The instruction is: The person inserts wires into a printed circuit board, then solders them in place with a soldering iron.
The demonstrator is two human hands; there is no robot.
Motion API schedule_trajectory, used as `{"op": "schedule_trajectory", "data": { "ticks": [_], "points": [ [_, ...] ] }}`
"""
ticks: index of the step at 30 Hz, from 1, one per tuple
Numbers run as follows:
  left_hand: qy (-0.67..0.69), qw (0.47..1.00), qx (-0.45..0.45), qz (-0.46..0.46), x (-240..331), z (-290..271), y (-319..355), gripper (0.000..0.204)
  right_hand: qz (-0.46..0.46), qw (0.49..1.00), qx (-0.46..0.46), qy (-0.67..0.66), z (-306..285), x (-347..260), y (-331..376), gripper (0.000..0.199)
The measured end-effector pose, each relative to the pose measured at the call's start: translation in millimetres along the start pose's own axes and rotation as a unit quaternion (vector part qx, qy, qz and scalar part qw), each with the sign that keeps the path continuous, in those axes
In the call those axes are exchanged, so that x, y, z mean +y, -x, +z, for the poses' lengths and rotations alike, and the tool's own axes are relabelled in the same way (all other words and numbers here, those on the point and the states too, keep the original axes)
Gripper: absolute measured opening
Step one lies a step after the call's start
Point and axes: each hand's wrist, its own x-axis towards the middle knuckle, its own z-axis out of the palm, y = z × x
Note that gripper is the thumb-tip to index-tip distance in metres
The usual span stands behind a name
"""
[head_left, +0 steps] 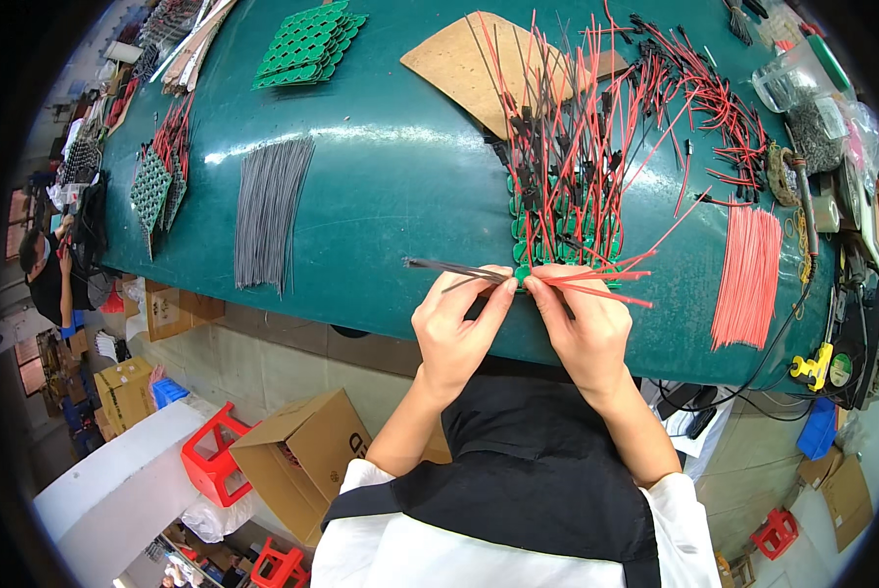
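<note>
With our left hand (462, 318) we are pinching a few black wires (451, 268), and with our right hand (590, 318) a few red wires (611, 276), both hands meeting closely at the near end of the wired green boards (521, 229). On the green table (390, 225), a black wire bundle (273, 211) is lying left, a red wire bundle (748, 277) right, and stacked boards (307, 47) are resting far left.
</note>
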Motion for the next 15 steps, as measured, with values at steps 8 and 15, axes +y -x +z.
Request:
{"op": "schedule_trajectory", "data": {
  "ticks": [8, 15],
  "points": [
    [-0.027, 0.999, -0.013, 0.034, -2.7, 2.4, -2.2, 0.024, -0.018, 0.999, 0.003, 0.033, 4.4, 0.3, -2.6, 0.021],
    [-0.036, 0.999, -0.028, 0.006, -1.3, 1.5, -0.6, 0.027, -0.049, 0.996, 0.012, 0.078, 7.5, 5.1, 3.7, 0.030]
  ]
}}
